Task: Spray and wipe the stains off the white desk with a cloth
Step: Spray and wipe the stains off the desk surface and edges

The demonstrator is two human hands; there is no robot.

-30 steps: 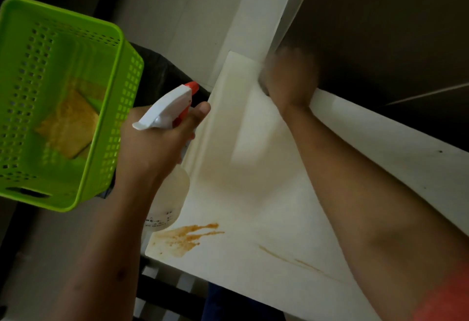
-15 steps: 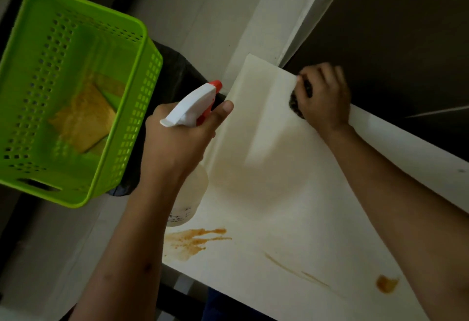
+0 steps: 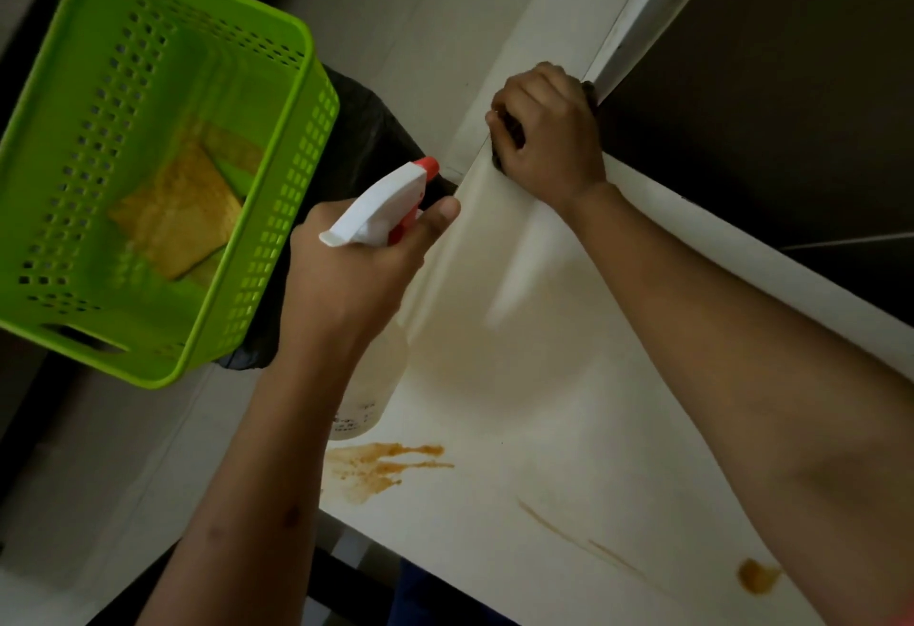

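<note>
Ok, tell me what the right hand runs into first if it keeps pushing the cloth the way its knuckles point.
The right hand, clenched on the dark cloth at the white desk corner, points toward the white frame edge beside the dark panel. It would probably meet that frame first; the hand looks nearly against it, though depth is unclear.

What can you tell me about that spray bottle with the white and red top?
The clear plastic spray bottle has a white trigger head with a red nozzle tip and red trigger. It looks nearly see-through, with small dark print near its base. The left hand grips its neck, thumb beside the head. It is roughly upright at the white desk's left edge, just above an orange-brown stain.
</note>
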